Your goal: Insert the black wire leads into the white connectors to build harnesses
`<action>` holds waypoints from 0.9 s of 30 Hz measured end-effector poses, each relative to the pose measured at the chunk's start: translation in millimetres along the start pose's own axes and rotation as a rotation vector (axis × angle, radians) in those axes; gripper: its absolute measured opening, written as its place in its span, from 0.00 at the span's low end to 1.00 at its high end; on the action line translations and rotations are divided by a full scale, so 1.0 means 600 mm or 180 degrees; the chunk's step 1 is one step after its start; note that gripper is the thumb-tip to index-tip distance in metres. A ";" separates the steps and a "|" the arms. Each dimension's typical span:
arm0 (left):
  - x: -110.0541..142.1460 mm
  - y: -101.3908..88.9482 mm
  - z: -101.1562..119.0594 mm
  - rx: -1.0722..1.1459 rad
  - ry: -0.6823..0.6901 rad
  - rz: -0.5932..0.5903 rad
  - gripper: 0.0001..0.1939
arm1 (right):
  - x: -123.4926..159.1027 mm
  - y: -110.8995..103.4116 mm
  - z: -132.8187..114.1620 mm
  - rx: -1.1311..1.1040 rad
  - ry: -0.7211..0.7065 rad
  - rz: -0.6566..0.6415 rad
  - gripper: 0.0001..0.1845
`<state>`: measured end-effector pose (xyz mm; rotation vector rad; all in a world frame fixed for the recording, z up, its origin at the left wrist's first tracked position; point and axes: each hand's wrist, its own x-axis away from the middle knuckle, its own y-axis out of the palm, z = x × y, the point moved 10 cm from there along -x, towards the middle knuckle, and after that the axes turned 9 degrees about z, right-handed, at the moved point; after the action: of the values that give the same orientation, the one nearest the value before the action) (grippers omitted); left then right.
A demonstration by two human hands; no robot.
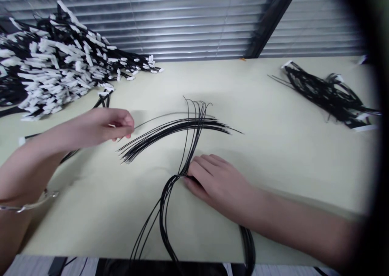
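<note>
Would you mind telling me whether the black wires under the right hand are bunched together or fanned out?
Both: the right hand pins the black wires into one bunch at its fingertips, and beyond that their free ends spread apart across the table.

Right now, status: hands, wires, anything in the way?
Left hand pinching a single thin wire. Right hand flat, pinning the black wire bundle to the table. Tagged wire pile far left, another bundle far right; both apart.

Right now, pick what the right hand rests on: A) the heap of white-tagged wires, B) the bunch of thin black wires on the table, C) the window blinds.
B: the right hand presses flat on the bunch of thin black wires where they gather on the table.
</note>
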<state>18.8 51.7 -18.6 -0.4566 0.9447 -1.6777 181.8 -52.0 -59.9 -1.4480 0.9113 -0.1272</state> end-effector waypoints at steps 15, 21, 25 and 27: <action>0.074 0.135 0.143 0.1147 0.0036 0.0001 0.03 | 0.003 -0.007 -0.003 0.0010 -0.0122 0.0181 0.08; 0.069 0.123 0.130 0.0749 0.0145 0.0168 0.02 | 0.003 -0.003 0.003 0.0061 -0.0088 0.0176 0.07; 0.067 0.114 0.129 0.1031 0.0012 0.0306 0.03 | 0.007 0.005 0.001 0.0094 -0.0128 -0.0013 0.02; 0.067 0.116 0.128 0.1047 -0.0024 0.0292 0.03 | 0.009 0.006 0.001 0.0088 -0.0131 -0.0080 0.02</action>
<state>103.6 -18.3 -32.8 -0.1957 0.6565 -1.7057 183.8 -54.1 -65.6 -1.4319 0.8549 -0.1277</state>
